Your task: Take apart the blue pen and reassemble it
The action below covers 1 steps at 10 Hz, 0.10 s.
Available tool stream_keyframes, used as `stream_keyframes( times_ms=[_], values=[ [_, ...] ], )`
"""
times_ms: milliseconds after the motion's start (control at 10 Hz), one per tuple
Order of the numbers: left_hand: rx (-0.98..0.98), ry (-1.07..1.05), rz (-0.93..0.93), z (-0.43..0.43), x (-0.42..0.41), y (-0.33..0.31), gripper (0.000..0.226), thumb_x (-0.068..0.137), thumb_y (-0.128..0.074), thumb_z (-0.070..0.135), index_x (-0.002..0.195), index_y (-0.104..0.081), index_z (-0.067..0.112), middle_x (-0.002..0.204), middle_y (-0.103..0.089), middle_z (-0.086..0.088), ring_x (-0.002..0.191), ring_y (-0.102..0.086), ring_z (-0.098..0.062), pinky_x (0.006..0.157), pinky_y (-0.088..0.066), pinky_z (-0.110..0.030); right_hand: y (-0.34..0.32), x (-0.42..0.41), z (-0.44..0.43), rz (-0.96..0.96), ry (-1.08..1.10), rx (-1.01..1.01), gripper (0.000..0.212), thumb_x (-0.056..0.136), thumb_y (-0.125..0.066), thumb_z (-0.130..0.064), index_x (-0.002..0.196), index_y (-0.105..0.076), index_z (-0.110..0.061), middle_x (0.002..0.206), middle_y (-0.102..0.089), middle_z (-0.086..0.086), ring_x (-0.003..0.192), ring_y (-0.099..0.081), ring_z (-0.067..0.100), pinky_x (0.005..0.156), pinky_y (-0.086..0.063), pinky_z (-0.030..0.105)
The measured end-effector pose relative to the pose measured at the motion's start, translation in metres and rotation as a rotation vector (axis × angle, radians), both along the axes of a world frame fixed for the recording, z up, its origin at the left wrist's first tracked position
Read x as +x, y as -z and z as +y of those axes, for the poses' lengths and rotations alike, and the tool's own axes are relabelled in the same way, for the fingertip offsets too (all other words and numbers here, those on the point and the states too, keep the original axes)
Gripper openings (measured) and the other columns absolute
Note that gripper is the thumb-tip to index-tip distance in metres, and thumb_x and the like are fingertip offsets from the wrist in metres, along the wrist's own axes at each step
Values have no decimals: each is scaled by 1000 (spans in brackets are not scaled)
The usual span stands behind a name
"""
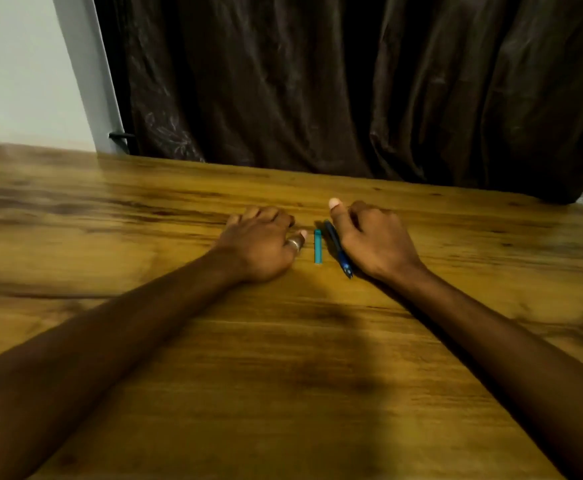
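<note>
A dark blue pen body [338,249] lies on the wooden table [283,358], tip pointing toward me. Just left of it lies a short teal cap [317,246], apart from the pen. My right hand [376,237] rests on the table right beside the pen, its edge touching or nearly touching it, thumb raised and fingers curled loosely, holding nothing. My left hand [260,244] lies palm down to the left of the cap with a ring on the thumb, fingers curled under, gripping nothing.
A dark brown curtain [352,81] hangs behind the table's far edge. A pale wall [16,64] and a grey frame stand at the back left. Some pale items peek out at the far right edge.
</note>
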State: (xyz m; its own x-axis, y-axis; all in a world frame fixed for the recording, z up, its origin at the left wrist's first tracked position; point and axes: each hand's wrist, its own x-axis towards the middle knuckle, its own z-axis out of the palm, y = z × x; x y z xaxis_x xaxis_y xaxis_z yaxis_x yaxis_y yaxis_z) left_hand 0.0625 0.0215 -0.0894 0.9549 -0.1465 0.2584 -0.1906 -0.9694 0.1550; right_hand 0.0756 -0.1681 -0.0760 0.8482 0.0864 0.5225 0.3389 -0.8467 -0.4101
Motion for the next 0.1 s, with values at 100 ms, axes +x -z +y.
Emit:
stream_keyframes(
  times_ms=[100],
  values=[
    [-39,-40,21,-3,-17,-11,64,91,-29,60,136,-53,20,145,-54,-7,132,-47,-31,105,-38,-47,4,-30,-9,-65,23,-12,52,97,-33,-62,98,-65,-21,103,-68,4,100,-62,27,79,-46,36]
  ],
)
